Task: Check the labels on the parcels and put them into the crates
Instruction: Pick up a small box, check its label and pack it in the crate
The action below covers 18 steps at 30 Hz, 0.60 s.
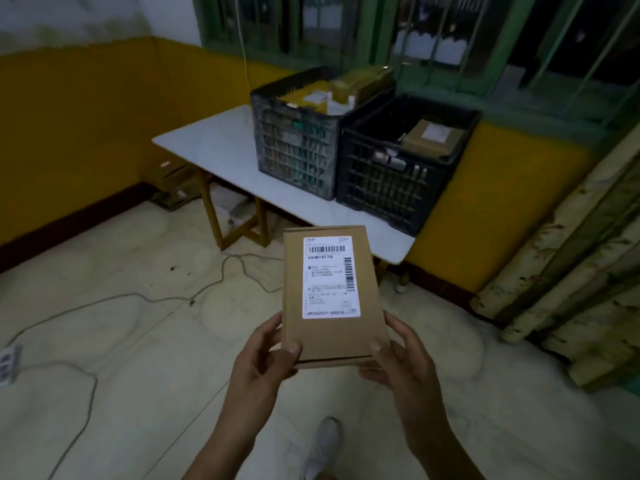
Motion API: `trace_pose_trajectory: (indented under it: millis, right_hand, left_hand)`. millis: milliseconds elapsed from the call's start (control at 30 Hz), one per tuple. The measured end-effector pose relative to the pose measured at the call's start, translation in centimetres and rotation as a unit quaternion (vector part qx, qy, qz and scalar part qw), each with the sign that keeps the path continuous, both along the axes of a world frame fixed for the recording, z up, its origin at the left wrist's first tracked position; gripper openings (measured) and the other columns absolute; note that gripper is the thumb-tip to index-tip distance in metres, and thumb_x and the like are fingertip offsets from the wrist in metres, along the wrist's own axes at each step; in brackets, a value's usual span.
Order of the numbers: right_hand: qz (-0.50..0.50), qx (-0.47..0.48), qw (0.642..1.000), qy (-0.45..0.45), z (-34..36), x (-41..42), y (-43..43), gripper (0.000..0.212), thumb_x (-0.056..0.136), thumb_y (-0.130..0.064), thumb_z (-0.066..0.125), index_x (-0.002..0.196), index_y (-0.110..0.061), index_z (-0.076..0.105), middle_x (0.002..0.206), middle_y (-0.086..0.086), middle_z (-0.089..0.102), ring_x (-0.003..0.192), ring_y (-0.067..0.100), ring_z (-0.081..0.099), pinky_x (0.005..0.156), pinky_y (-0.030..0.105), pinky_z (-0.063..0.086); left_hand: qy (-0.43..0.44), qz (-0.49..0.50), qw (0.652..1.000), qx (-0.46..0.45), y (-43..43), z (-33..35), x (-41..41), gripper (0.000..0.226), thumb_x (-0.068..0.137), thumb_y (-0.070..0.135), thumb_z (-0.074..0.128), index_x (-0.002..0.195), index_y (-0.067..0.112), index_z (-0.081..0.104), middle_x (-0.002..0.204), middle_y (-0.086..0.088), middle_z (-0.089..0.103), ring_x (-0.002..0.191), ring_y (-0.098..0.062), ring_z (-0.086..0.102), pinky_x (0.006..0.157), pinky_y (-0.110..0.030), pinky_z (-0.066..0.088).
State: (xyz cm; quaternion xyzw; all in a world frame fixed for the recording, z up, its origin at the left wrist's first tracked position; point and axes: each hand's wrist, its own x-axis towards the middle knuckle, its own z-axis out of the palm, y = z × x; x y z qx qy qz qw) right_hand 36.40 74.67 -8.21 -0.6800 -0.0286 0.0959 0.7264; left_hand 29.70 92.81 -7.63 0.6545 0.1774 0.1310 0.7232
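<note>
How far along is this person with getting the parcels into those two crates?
Partly done: the grey crate is heaped to its rim with parcels, and the black crate holds at least one labelled box. In hand: the left hand and right hand grip a cardboard parcel, its label facing up for checking. Left: placing it in a crate; dim boxes under the table may also wait.

Two crates (363, 147) side by side on table (214, 147), parcels (433, 136) inside
</note>
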Motion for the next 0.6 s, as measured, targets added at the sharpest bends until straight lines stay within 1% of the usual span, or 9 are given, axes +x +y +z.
trace_pose_trajectory:
  millis: [67,100,200,267,300,367,467,533,600]
  right_hand:
    - [-0.009,0.002,1.0,-0.012,0.6,5.1,1.2,0.033,0.091,-0.017,0.06,0.115,-0.038,0.055,0.098,-0.016,0.073,0.086,0.01,0.071,0.06,0.02,0.055]
    - [-0.015,0.0,1.0,-0.021,1.1,7.7,1.7,0.031,0.09,-0.018,0.06,0.113,-0.039,0.055,0.099,-0.017,0.072,0.087,0.008,0.071,0.06,0.02,0.055]
    - [-0.021,-0.008,0.999,-0.046,2.6,14.7,2.8,0.031,0.091,-0.018,0.06,0.113,-0.039,0.054,0.099,-0.025,0.07,0.089,0.004,0.069,0.06,0.02,0.055]
    - [-0.02,-0.019,0.998,-0.049,3.4,18.0,3.3,0.03,0.091,-0.023,0.061,0.114,-0.04,0.053,0.098,-0.027,0.07,0.088,0.005,0.07,0.061,0.019,0.055]
    - [-0.024,-0.022,0.998,-0.05,3.7,19.3,3.5,0.031,0.089,-0.028,0.064,0.115,-0.041,0.052,0.097,-0.025,0.071,0.086,0.008,0.071,0.061,0.02,0.055]
    - [-0.036,-0.023,0.998,-0.049,4.4,21.9,3.6,0.041,0.08,-0.035,0.07,0.116,-0.042,0.051,0.095,-0.02,0.073,0.079,0.014,0.073,0.061,0.021,0.056]
    - [-0.066,-0.006,0.997,-0.034,4.8,25.7,3.3,0.056,0.067,-0.033,0.073,0.118,-0.037,0.052,0.091,-0.008,0.075,0.074,0.023,0.073,0.061,0.026,0.057]
    - [-0.097,0.001,0.994,-0.04,5.0,28.4,3.3,0.058,0.064,-0.032,0.074,0.117,-0.034,0.053,0.093,-0.008,0.075,0.075,0.023,0.073,0.06,0.026,0.057]
    - [-0.133,0.006,0.99,-0.054,5.4,31.3,3.6,0.056,0.062,-0.032,0.074,0.114,-0.036,0.053,0.096,-0.011,0.074,0.078,0.02,0.073,0.059,0.024,0.057]
  left_hand:
    - [0.003,0.0,1.0,0.015,1.0,1.0,5.3,0.049,0.076,0.035,0.061,0.125,0.034,0.054,0.112,0.012,0.067,0.091,-0.009,0.068,0.065,-0.02,0.054]
    - [0.002,-0.002,1.0,0.023,1.3,1.5,8.0,0.051,0.075,0.037,0.061,0.125,0.034,0.054,0.113,0.013,0.067,0.089,-0.008,0.068,0.064,-0.019,0.054]
    - [-0.014,-0.013,0.999,0.033,2.1,2.5,15.2,0.046,0.081,0.029,0.062,0.126,0.031,0.053,0.112,0.017,0.066,0.088,-0.008,0.068,0.064,-0.017,0.053]
    - [-0.021,-0.025,0.999,0.032,2.6,3.0,18.8,0.049,0.08,0.032,0.061,0.129,0.03,0.053,0.114,0.017,0.066,0.09,-0.008,0.068,0.066,-0.018,0.053]
    - [-0.022,-0.029,0.999,0.033,2.9,3.3,20.4,0.051,0.079,0.035,0.06,0.129,0.03,0.053,0.114,0.017,0.067,0.091,-0.008,0.068,0.066,-0.018,0.053]
    - [-0.025,-0.041,0.998,0.035,3.4,3.9,23.8,0.05,0.078,0.036,0.06,0.127,0.032,0.054,0.112,0.019,0.067,0.091,-0.006,0.068,0.065,-0.018,0.053]
    - [-0.035,-0.071,0.997,0.026,3.9,4.2,29.5,0.041,0.081,0.028,0.059,0.122,0.027,0.057,0.109,0.016,0.068,0.088,-0.007,0.068,0.063,-0.019,0.053]
    - [-0.037,-0.092,0.995,0.018,4.2,4.3,33.3,0.037,0.084,0.025,0.059,0.12,0.022,0.059,0.11,0.013,0.068,0.088,-0.007,0.068,0.064,-0.02,0.054]
    - [-0.048,-0.116,0.992,0.01,4.6,4.5,37.3,0.036,0.083,0.027,0.059,0.119,0.02,0.061,0.109,0.011,0.069,0.087,-0.008,0.069,0.064,-0.019,0.054]
